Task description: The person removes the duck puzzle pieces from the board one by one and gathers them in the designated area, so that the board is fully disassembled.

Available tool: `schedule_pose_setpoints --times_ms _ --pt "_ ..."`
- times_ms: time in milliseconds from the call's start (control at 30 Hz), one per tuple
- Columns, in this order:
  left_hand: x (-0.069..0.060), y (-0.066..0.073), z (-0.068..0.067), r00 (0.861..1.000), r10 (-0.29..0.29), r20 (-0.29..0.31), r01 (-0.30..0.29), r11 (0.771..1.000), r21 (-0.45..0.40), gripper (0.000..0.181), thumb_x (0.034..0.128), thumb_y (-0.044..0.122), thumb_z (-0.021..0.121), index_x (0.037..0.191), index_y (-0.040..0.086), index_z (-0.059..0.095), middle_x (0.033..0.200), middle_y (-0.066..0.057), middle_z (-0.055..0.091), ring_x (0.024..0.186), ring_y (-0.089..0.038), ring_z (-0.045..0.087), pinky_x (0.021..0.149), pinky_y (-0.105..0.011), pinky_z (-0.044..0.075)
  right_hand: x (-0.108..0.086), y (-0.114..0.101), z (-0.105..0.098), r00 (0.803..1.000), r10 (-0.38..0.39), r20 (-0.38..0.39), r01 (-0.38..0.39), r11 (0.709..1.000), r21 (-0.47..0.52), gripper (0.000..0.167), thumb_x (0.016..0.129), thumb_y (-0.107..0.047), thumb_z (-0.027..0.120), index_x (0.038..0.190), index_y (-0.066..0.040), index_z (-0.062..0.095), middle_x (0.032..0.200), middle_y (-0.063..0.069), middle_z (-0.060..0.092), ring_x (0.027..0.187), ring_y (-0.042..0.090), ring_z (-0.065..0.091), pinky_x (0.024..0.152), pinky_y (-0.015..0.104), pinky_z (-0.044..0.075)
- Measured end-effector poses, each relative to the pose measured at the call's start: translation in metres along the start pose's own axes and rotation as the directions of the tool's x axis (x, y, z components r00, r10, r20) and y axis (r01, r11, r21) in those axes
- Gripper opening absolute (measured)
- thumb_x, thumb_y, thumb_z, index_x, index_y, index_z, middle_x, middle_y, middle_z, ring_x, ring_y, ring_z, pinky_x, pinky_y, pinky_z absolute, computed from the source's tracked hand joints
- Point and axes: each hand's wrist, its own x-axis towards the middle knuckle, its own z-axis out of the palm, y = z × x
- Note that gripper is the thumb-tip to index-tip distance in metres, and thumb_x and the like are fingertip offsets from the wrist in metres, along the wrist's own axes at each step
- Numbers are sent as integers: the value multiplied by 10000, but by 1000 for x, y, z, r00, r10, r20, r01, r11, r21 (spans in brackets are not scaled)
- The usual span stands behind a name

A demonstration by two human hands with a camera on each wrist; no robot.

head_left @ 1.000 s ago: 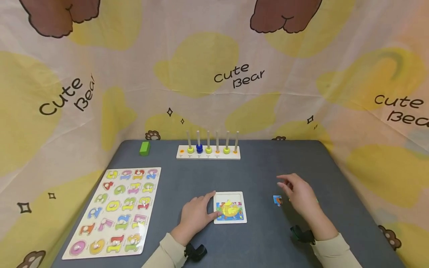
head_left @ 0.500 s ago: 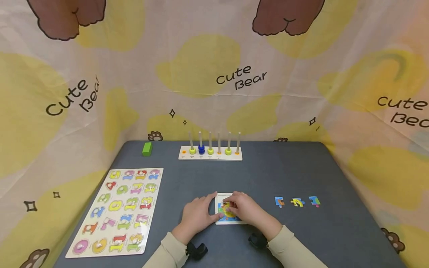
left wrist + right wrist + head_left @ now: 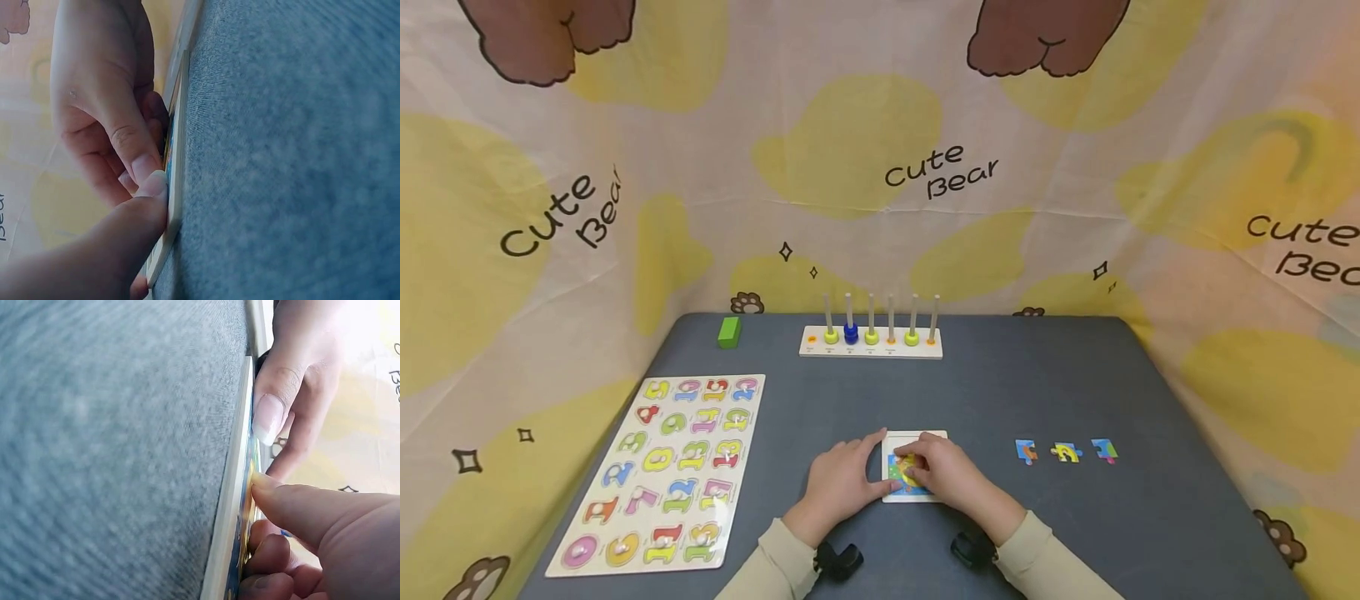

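Note:
A small square jigsaw board (image 3: 891, 498) with a pale frame and a colourful picture lies between both hands in the head view. My left hand (image 3: 841, 479) steadies its left side, thumb pressing on the picture and straight index finger at the far left corner. Over the picture, my right hand (image 3: 953, 473) has curled fingers and pinches a puzzle piece, mostly hidden. The right wrist view shows that hand's thumb (image 3: 294, 503) down on the yellow part, with a bit of blue showing by the fingers. In the left wrist view, both thumbs nearly meet above the board (image 3: 177, 187).
Three loose puzzle pieces (image 3: 1066, 452) lie in a row to the right. A number board (image 3: 658, 475) lies at the left. Towards the back stand a peg stand (image 3: 871, 352) with rings and a green block (image 3: 729, 332). Patterned cloth encloses the table.
My right hand has come left from above the loose pieces onto the jigsaw board, uncovering all three. My left hand has stayed on the board's left side.

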Motion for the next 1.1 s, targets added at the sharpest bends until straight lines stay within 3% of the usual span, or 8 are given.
schedule_pose_setpoints --times_ms 467,600,767,933,1100 --pt "-1 2 0 1000 -7 5 7 1000 5 874 829 698 767 1520 201 568 1301 -60 709 1003 -287 683 749 -457 555 -1 -2 2 999 34 36 -33 999 -22 299 952 -96 773 1252 -97 773 761 -65 489 585 79 386 558 257 326" --pt "-1 2 -2 1000 -11 2 11 1000 9 869 829 693 773 1519 208 569 1302 -61 708 963 -282 681 710 -439 549 -1 -4 1 998 55 21 -55 998 4 265 953 -119 781 1217 -126 768 807 -64 549 625 79 424 588 267 348" --pt "-1 2 -2 1000 -18 13 17 1000 9 871 826 701 769 1519 214 568 1293 -62 711 938 -274 673 698 -436 545 0 -5 4 995 104 -7 -104 994 39 265 928 -108 809 1159 -205 721 873 -47 497 677 103 470 605 279 396" --pt "-1 1 0 1000 -16 15 16 1000 21 886 825 724 753 1524 215 564 1259 -58 720 909 -256 664 665 -406 531 -3 -6 6 993 114 -39 -111 992 67 293 903 -76 829 1111 -242 707 1007 -44 529 839 147 577 726 354 503" --pt "-1 1 -1 1000 -10 -6 10 1000 12 863 818 688 786 1509 214 579 1269 -64 720 903 -269 668 647 -413 529 -2 -5 6 995 89 -51 -87 995 41 280 898 -80 833 1106 -215 702 937 -90 597 833 106 566 753 365 495"
